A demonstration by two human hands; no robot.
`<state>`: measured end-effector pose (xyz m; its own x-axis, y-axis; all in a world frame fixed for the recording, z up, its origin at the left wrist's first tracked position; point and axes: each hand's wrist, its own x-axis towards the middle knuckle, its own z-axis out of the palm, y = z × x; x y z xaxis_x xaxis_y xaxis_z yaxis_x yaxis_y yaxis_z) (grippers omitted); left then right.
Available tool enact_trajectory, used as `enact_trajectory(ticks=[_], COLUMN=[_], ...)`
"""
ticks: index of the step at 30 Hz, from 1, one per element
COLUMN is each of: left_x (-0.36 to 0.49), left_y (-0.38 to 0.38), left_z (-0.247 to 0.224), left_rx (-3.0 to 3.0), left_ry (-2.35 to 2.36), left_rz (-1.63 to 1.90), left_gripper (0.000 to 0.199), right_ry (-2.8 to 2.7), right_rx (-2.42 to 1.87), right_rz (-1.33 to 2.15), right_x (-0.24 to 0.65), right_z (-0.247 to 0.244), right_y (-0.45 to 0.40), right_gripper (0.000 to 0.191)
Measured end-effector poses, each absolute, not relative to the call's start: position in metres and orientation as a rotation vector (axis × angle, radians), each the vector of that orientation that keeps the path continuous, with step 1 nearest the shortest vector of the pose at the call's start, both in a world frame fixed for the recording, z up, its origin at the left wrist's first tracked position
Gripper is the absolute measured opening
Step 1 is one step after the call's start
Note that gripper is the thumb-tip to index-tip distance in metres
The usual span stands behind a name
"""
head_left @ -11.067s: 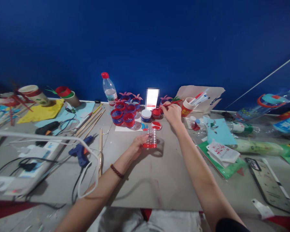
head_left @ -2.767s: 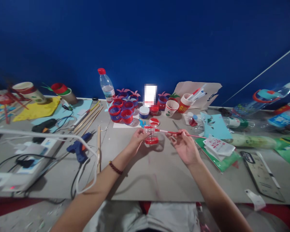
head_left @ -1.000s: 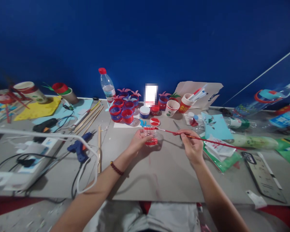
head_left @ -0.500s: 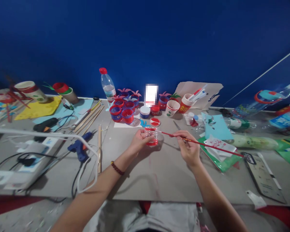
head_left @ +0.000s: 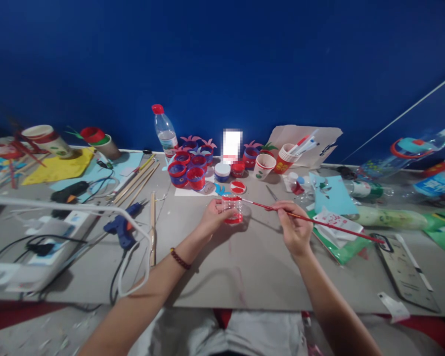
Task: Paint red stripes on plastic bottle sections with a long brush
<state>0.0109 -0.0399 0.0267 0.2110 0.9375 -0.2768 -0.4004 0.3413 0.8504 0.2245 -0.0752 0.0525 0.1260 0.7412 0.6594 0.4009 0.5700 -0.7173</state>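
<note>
My left hand (head_left: 215, 217) grips a short clear plastic bottle section (head_left: 233, 211), with red paint around its top rim and its base. Between the fingers of my right hand (head_left: 293, 225) is a long red paintbrush (head_left: 328, 225), its bristle end at the top rim of the bottle section. Just behind lie a round lid with red paint (head_left: 238, 187) and a blue paper cut-out (head_left: 221, 190). A white-lidded jar (head_left: 222, 171) and a jar of red paint (head_left: 238, 168) stand further back.
Painted red and purple cups (head_left: 196, 177) stand behind to the left, near a water bottle (head_left: 165, 131). A blue glue gun (head_left: 124, 225), wooden sticks (head_left: 153, 227) and a power strip (head_left: 65, 247) lie left. Paper cups (head_left: 264, 166), a phone (head_left: 402, 272) and green packaging (head_left: 335, 249) are right.
My right hand and the paintbrush have shifted slightly to the right, sliding the bristle end along the rim. My left hand and the bottle section stay in place.
</note>
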Motion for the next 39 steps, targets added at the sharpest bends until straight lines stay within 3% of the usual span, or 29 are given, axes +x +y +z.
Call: enact_trajectory(ticks=[28, 39], left_x=[0.019, 0.024], left_y=[-0.043, -0.047], left_z=[0.027, 0.020], left_rx=[0.764, 0.801], left_ry=[0.970, 0.999], left_rz=[1.063, 1.100], left_gripper=[0.060, 0.059], right_ry=[-1.563, -1.729], right_rx=[-0.985, -0.972], right_rz=[0.274, 0.059], right_x=[0.220, 0.209], right_z=[0.048, 0.060], right_y=[-0.081, -0.086], right_gripper=[0.012, 0.018])
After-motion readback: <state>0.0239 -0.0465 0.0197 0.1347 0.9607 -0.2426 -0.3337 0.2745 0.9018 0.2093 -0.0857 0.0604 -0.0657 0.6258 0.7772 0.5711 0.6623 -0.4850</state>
